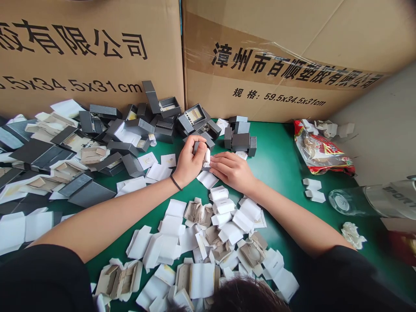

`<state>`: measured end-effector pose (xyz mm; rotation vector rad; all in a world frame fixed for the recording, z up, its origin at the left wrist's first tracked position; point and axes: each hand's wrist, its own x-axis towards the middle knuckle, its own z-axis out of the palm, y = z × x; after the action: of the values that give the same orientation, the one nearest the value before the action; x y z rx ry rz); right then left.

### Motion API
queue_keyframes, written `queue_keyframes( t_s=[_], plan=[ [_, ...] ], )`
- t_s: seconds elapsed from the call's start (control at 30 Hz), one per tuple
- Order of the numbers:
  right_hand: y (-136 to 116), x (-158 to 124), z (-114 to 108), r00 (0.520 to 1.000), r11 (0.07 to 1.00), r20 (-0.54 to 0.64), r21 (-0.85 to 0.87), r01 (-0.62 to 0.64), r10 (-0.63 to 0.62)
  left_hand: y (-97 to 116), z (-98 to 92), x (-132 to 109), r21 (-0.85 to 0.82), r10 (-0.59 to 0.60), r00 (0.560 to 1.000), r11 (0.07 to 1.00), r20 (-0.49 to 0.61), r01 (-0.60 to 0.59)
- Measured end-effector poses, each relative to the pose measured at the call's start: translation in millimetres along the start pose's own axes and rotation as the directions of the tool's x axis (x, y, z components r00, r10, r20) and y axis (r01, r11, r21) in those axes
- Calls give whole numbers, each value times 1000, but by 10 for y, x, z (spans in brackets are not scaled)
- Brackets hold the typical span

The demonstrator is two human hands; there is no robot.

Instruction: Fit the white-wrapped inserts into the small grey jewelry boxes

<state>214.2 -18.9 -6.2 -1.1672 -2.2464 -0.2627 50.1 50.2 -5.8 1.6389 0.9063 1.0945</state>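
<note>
My left hand (190, 161) is closed around a small dark grey box, mostly hidden by the fingers, with a black band on my wrist. From the box's near side a white card insert (207, 157) shows. My right hand (234, 172) reaches it from the right, its fingertips pressed together at the insert's edge; how firmly they pinch it is hidden. Just below lies a white paper slip (207, 179). Nearer to me spreads a heap of folded white card inserts (224, 206), several with bare brown-grey undersides.
Dark grey boxes (105, 111), some open, pile up at the left and back. A few stand in a small group (241, 141) behind my right hand. Two large cartons (260, 104) wall off the back. At right are a red snack bag (320, 149), a clear bottle (367, 201) and crumpled tissue (353, 235).
</note>
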Motion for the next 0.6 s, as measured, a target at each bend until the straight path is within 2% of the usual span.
queue_keyframes(
  t_s=[0.17,0.33,0.53,0.6],
  plan=[
    [37,3,-4,999,997,40,72,26,-29,1,5,6,-38,-4,1000,999,0,4],
    [24,-18,-19,997,999,72,39,8,-10,26,6,4,-63,-22,1000,998,-1,22],
    [21,-6,-15,995,995,-20,24,95,-95,33,7,-8,-85,-34,999,996,13,35],
    [27,-4,3,997,995,-31,64,76,-74,27,5,-12,-74,-16,1000,997,27,18]
  ],
)
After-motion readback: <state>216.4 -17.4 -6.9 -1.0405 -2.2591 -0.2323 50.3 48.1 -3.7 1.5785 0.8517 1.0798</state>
